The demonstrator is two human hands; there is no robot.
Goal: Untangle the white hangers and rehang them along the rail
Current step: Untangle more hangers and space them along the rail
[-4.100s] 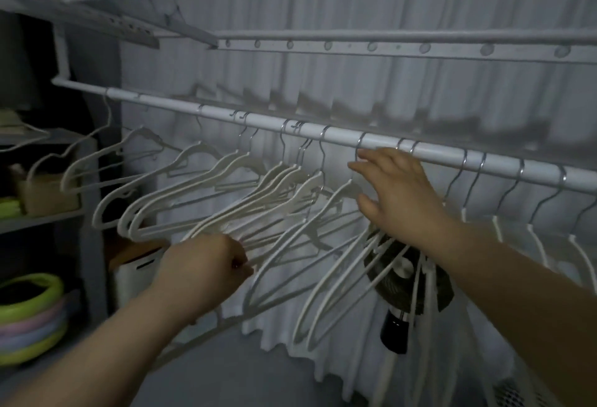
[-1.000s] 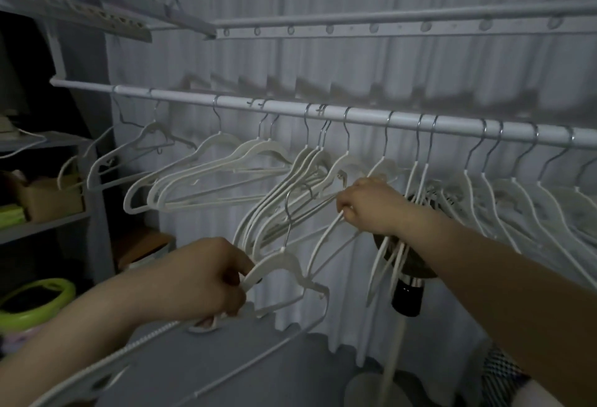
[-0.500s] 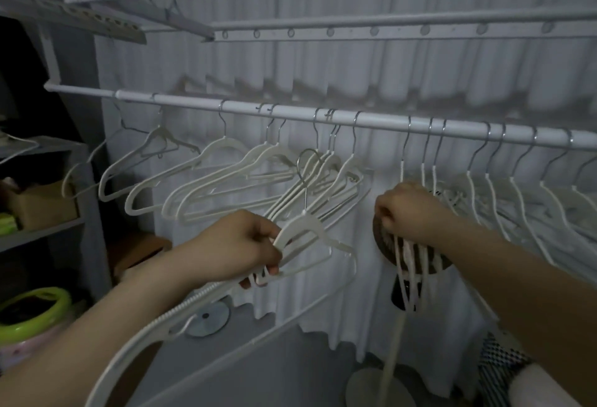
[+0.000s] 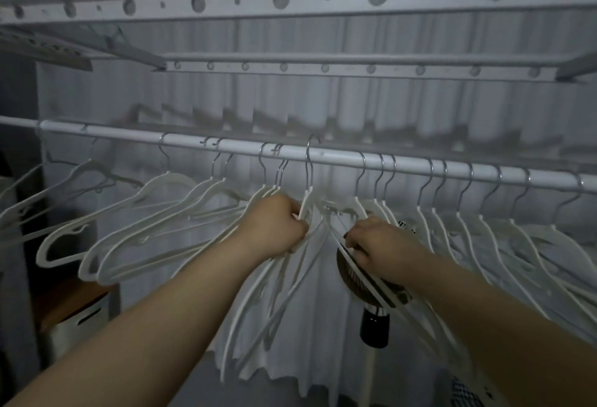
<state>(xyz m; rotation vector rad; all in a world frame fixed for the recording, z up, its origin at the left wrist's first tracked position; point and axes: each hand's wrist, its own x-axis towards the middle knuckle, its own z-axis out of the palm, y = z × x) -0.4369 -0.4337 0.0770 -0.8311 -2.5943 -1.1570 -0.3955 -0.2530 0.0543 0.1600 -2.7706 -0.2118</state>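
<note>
Left hand (image 4: 274, 226), toward 7 o'clock of frame centre, fingers curled round the neck of one white hanger (image 4: 307, 201); its steel hook (image 4: 310, 154) stands at the rail (image 4: 452, 169), crown just above it. Right hand (image 4: 376, 245), toward 5 o'clock, grips the arms of the neighbouring hangers (image 4: 363, 209) at 3 o'clock of the hook. Advisable: hold those arms aside, lower the hook squarely onto bare rail, check no arm is threaded through, then release. Beyond: fan (image 4: 355, 284), curtain (image 4: 323, 100).

One head-worn wide-angle camera faces forward, close to the rail (image 4: 410, 163) crossing mid-frame.
</note>
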